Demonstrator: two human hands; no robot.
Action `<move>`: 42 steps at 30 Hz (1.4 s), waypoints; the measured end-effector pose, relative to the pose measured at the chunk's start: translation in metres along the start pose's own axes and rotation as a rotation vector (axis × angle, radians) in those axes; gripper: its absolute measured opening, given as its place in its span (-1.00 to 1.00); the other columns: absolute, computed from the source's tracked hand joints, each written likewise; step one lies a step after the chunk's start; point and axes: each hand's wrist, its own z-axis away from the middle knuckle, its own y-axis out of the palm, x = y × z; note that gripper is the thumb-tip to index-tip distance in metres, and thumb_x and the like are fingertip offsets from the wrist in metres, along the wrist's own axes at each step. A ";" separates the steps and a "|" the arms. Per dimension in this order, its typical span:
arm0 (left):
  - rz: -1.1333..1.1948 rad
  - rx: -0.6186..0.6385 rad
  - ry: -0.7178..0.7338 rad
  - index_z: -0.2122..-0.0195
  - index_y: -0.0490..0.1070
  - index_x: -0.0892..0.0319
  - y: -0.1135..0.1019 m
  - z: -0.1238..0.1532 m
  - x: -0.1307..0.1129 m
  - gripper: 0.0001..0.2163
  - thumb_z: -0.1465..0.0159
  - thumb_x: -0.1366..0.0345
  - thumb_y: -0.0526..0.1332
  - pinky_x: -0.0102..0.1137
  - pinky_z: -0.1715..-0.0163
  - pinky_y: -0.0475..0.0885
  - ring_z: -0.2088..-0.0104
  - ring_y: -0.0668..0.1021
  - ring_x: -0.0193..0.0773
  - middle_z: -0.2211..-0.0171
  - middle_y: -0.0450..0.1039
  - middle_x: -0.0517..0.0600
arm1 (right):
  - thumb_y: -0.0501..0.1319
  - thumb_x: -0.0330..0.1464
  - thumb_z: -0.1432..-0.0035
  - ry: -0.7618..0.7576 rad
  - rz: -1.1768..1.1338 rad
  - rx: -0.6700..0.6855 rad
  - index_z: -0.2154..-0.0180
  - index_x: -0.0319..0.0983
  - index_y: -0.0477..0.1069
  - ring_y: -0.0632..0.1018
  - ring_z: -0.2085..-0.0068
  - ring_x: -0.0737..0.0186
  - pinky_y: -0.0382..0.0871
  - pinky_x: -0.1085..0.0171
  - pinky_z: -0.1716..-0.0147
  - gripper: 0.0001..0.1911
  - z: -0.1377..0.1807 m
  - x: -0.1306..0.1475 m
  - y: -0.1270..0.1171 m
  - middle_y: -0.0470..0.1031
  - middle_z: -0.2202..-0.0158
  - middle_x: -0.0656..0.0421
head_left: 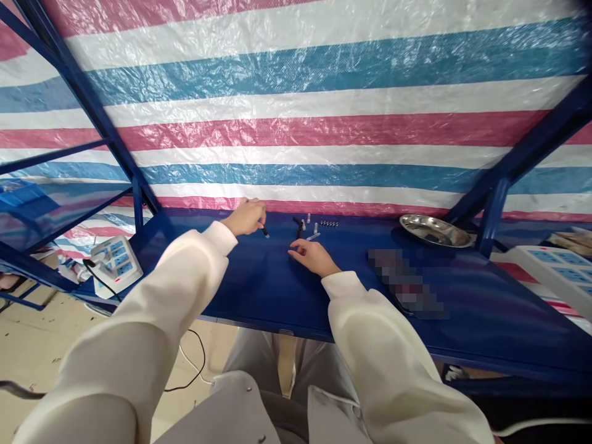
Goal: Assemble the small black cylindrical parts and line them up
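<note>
On the left, my left hand (247, 217) is closed over the far part of the blue table. Its fingers pinch a small black tube with a pale tip (265, 232), which points down toward the tabletop. My right hand (314, 256) rests low over the table with thumb and forefinger a little apart; nothing shows between them. Just beyond its fingertips lie small black pieces (300, 231) and a clear slim tube (313, 236). Further clear plastic pieces (316, 227) stand close by. A row of several small shiny metal parts (329, 224) sits to their right.
The blue table (259, 283) reaches back to a striped plastic sheet (300, 132). A round metal dish (435, 229) stands back right, with a blurred-out flat object (407, 283) before it. Power strips (116, 265) flank both sides, and blue frame posts (493, 216) rise at the ends.
</note>
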 end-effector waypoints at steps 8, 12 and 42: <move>-0.319 0.208 -0.246 0.65 0.37 0.26 -0.014 0.013 0.053 -0.88 0.03 0.54 0.19 -0.08 0.03 0.10 0.18 0.38 -0.06 0.41 0.40 0.08 | 0.14 -0.30 -0.12 0.001 0.042 0.011 0.33 -0.20 0.46 0.44 0.46 0.32 0.23 0.36 0.42 -0.84 0.000 -0.001 -0.002 0.47 0.50 0.21; -0.376 0.335 -0.277 0.54 0.43 0.26 -0.019 0.019 0.052 -0.88 0.02 0.57 0.16 -0.07 0.02 0.10 0.09 0.37 -0.01 0.31 0.43 0.11 | 0.14 -0.30 -0.12 -0.004 0.034 0.008 0.35 -0.21 0.47 0.45 0.45 0.30 0.23 0.36 0.43 -0.83 0.000 -0.002 -0.002 0.47 0.49 0.19; -0.355 0.359 -0.355 0.47 0.48 0.27 -0.017 0.021 0.048 -0.86 0.00 0.55 0.15 -0.01 -0.03 0.10 0.07 0.40 0.00 0.24 0.45 0.16 | 0.07 -0.35 -0.17 0.373 0.190 -0.289 0.25 -0.22 0.45 0.52 0.28 0.17 0.25 0.31 0.37 -0.80 0.001 -0.012 -0.015 0.54 0.35 0.10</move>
